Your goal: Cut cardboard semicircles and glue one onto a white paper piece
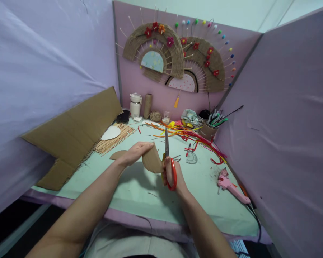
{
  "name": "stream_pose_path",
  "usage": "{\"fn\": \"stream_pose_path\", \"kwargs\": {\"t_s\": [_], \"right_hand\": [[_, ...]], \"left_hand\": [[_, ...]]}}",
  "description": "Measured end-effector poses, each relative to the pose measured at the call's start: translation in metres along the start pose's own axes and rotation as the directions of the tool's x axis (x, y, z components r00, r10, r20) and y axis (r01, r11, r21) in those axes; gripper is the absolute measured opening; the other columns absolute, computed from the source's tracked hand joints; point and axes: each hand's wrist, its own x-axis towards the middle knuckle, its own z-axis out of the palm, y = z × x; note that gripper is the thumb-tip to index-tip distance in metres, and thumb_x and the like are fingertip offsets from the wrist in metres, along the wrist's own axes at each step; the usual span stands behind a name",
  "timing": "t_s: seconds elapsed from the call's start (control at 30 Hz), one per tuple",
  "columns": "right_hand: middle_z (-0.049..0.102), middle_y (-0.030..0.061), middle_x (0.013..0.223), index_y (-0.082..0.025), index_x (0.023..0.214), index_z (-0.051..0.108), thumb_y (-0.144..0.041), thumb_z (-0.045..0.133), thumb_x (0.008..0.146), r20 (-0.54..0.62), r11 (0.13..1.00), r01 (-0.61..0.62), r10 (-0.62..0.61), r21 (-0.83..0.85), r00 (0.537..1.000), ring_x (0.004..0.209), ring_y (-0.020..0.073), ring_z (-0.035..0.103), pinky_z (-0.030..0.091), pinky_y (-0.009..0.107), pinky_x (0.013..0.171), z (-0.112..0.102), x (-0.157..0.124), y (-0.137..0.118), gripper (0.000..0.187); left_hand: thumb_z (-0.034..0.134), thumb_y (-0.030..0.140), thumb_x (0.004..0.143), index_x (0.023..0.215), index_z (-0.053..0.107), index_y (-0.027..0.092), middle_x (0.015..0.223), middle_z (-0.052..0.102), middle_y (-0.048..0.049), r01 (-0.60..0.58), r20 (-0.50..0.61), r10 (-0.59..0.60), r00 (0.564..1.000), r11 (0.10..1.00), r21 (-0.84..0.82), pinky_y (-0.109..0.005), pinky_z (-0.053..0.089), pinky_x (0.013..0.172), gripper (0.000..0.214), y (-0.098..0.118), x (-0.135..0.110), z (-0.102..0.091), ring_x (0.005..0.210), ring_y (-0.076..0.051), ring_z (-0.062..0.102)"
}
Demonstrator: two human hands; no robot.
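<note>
My left hand (136,152) pinches a rounded piece of brown cardboard (152,161) above the green table top (140,193). My right hand (173,175) grips red-handled scissors (169,157), fingers through the loops, blades pointing away from me. The blades stand right beside the cardboard's right edge. A second curved cardboard offcut (117,154) lies on the table just left of my left hand.
A large cardboard sheet (75,132) leans at the left. Wooden skewers (114,139) and a white disc (111,133) lie behind it. Coloured strips (196,138), a protractor (191,158), a pen cup (208,129) and a pink glue gun (227,183) lie right. Woven fans (174,59) hang on the back wall.
</note>
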Motion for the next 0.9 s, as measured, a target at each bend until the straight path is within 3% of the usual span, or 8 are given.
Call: {"fn": "stream_pose_path", "kwargs": {"t_s": [0.17, 0.37, 0.57, 0.9], "right_hand": [[0.041, -0.0071, 0.042, -0.02, 0.069, 0.048, -0.091, 0.034, 0.072, 0.057, 0.996, -0.025, 0.02, 0.089, 0.998, 0.029, 0.0078, 0.039, 0.03, 0.02, 0.03, -0.016, 0.015, -0.011, 0.072], [0.051, -0.0046, 0.043, -0.019, 0.07, 0.054, -0.068, 0.058, 0.078, 0.105, 0.986, 0.08, -0.096, 0.145, 0.99, 0.033, 0.0085, 0.043, 0.035, 0.021, 0.036, -0.022, 0.045, -0.017, 0.05], [0.054, -0.0056, 0.044, -0.018, 0.077, 0.056, -0.045, 0.074, 0.07, 0.085, 0.982, 0.111, -0.125, 0.154, 0.989, 0.039, 0.0112, 0.049, 0.04, 0.023, 0.042, -0.015, 0.046, -0.008, 0.034], [0.054, -0.0056, 0.048, -0.018, 0.081, 0.054, -0.045, 0.071, 0.071, -0.023, 0.987, 0.161, -0.16, 0.019, 0.987, 0.04, 0.0109, 0.049, 0.042, 0.023, 0.043, -0.01, 0.04, -0.004, 0.034]], "left_hand": [[0.054, 0.067, 0.078, 0.068, 0.054, 0.019, 0.056, 0.041, 0.0043, 0.093, -0.216, -0.098, 0.972, 0.995, -0.035, -0.025, 0.028, 0.047, 0.049, -0.008, 0.003, -0.01, 0.052, -0.012, 0.035], [0.056, 0.07, 0.074, 0.071, 0.058, 0.018, 0.068, 0.054, 0.0001, -0.097, -0.419, 0.042, 0.907, 0.989, -0.112, -0.026, 0.036, 0.06, 0.052, -0.031, 0.018, -0.013, 0.067, -0.016, 0.045], [0.057, 0.069, 0.075, 0.071, 0.059, 0.017, 0.072, 0.054, -0.0002, -0.152, -0.429, 0.093, 0.898, 0.983, -0.105, -0.026, 0.037, 0.065, 0.053, -0.038, 0.023, -0.014, 0.072, -0.016, 0.045], [0.064, 0.064, 0.074, 0.077, 0.063, 0.017, 0.072, 0.053, 0.0016, -0.173, -0.395, 0.094, 0.914, 0.97, -0.171, -0.024, 0.037, 0.064, 0.047, -0.038, 0.022, -0.009, 0.071, -0.014, 0.044]]}}
